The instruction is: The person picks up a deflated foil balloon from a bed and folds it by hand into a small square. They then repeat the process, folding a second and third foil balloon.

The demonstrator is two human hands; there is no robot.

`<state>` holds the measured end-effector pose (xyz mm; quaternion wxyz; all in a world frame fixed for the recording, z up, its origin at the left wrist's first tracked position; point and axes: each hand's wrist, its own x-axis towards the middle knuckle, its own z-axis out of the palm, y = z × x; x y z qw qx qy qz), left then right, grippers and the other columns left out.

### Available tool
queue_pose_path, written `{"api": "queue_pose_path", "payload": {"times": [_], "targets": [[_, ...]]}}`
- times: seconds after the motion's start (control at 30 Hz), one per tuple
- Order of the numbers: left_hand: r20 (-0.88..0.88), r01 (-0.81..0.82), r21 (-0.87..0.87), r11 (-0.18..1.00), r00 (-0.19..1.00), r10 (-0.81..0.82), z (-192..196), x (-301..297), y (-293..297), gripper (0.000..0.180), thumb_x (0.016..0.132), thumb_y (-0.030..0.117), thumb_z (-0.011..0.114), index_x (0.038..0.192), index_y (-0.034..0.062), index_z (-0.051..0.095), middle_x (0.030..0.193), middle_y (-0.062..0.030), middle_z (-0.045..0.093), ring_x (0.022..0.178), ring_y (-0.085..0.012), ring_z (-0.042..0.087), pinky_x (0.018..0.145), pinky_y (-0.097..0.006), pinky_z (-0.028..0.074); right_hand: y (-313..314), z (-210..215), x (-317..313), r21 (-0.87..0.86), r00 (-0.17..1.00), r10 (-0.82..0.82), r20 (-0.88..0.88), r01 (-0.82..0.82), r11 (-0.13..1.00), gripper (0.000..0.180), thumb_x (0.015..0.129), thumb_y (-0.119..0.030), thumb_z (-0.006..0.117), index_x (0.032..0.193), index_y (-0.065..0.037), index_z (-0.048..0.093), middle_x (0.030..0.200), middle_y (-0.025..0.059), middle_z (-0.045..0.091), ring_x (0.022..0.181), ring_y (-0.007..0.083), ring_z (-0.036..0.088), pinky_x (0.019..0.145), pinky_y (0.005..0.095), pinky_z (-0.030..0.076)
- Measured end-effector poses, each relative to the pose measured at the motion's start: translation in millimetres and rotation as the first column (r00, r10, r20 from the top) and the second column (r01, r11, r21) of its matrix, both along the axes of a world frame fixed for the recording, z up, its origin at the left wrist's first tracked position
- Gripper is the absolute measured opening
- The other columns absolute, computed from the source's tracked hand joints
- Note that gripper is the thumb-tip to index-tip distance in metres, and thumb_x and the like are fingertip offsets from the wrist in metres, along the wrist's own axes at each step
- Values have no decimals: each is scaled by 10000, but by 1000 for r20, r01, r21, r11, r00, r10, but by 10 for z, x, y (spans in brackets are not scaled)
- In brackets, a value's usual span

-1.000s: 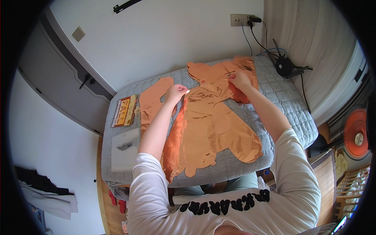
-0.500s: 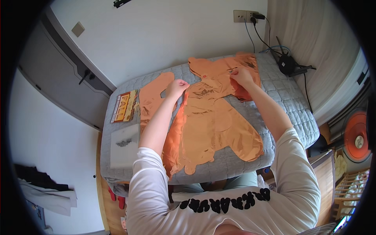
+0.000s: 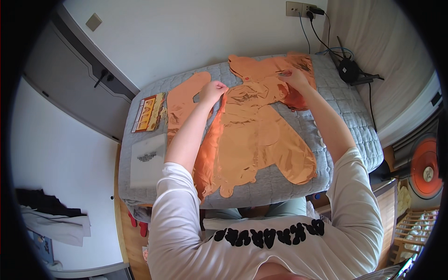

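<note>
A large deflated orange foil balloon (image 3: 240, 135) lies spread on a grey quilted bed, with rounded lobes and a wrinkled, shiny surface. My left hand (image 3: 213, 91) pinches its left edge, where a darker orange strip folds up and runs down toward me. Farther right, my right hand (image 3: 296, 80) has its fingers closed at the balloon's upper right part, beside a deep orange fold; the fingertips are small in the picture. Left of my left hand, a flat orange foil section (image 3: 183, 102) lies partly behind my forearm; I cannot tell whether it joins the rest.
A yellow and red printed packet (image 3: 148, 113) and a clear plastic bag (image 3: 140, 163) lie at the left of the quilted bed (image 3: 347, 123). A black router (image 3: 348, 70) with cables stands at the far right. An orange fan (image 3: 424, 163) is right of the bed.
The view has tilted slightly, so the bed sits higher in the picture. Both hands keep about the same places on the balloon.
</note>
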<state>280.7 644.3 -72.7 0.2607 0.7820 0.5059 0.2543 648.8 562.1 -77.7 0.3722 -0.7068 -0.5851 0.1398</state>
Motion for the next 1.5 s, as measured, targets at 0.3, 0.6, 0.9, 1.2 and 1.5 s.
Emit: {"api": "queue_pose_path", "payload": {"times": [0.3,0.6,0.9,1.2,1.5], "targets": [[76,49,52,997,996,-53,-46,-49,59,248,866,342,755,981,125,790,961,-51,785,895,-193,738,770,-356,549,-460,358,-321,45,994,97,47,-99,994,450,807,-350,811,1089,-11,716,969,136,732,951,263,709,836,375,542],[-129,145,288,947,985,-111,388,-311,-1026,371,962,300,678,1239,52,682,1146,-110,740,1062,-218,698,906,-352,539,-1918,474,-1092,6,736,581,347,-621,783,153,864,-122,710,999,-51,712,1090,107,684,1043,323,641,892,422,518],[-6,157,-26,987,987,-158,271,-1238,-2290,293,1002,159,605,1268,43,648,1132,-128,728,1009,-210,698,891,-340,543,-2305,421,-1410,-2,557,670,491,-768,640,167,850,-160,671,996,-92,715,1107,61,664,1097,278,615,955,409,484],[8,124,-155,980,992,-124,202,-1171,-2299,331,987,172,604,1273,8,620,1134,-145,726,1023,-234,704,900,-353,545,-2309,312,-1523,-11,535,544,646,-706,708,166,822,-163,664,967,-104,719,1046,38,642,1065,241,622,938,384,492],[-2,98,-182,978,995,-100,173,-1088,-2240,341,972,215,643,1234,-4,637,1120,-148,729,1035,-241,706,890,-359,550,-2270,251,-1570,25,538,521,663,-711,702,136,806,-167,673,917,-129,740,999,30,634,1036,226,634,905,375,493]]}}
